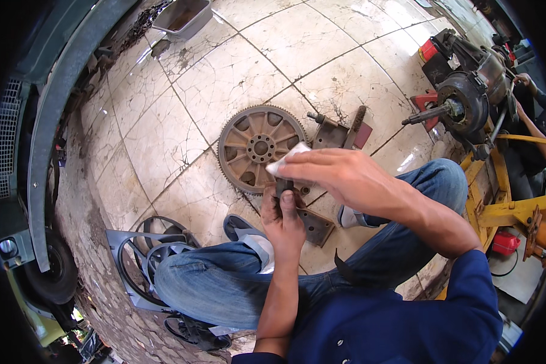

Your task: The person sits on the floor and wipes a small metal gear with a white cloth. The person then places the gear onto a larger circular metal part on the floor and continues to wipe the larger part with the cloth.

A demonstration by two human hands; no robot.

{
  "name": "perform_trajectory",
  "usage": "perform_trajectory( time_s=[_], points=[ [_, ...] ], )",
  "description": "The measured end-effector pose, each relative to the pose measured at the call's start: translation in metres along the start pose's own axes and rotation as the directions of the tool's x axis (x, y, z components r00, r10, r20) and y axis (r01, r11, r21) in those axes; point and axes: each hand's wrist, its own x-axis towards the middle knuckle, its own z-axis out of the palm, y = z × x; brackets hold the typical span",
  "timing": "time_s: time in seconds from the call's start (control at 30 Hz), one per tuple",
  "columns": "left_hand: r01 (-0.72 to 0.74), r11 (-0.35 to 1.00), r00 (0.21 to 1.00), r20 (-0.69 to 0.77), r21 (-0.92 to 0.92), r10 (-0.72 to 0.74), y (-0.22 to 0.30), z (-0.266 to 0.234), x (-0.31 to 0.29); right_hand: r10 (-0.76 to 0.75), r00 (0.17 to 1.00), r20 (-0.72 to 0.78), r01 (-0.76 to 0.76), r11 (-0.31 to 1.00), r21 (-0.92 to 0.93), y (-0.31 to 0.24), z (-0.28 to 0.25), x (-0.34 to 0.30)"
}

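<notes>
Wiping apparently underway, extent unclear: my left hand (283,221) clamps a dark part (283,186), my right hand (340,171) grips a white cloth (293,156) over it; toothed wheel (241,153) seems uncleaned.

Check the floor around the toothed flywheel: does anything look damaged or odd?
Yes: floor tiles beyond the toothed flywheel look cracked. Dark lines branch irregularly across them, unlike the straight joints between tiles.
</notes>
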Motion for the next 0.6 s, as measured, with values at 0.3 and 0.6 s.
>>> perform_trajectory(
  time_s=[0.3,0.6],
  points=[
    [-0.035,0.994,0.998,0.051,0.106,0.03,0.01,-0.002,0.002,0.042,0.99,-0.134,-0.036,0.998,0.046,0.004,-0.013,0.004],
    [-0.124,0.974,0.991,0.081,0.189,0.111,-0.005,-0.008,0.002,0.062,0.993,-0.099,-0.066,0.997,-0.038,0.001,-0.015,0.002]
  ],
)
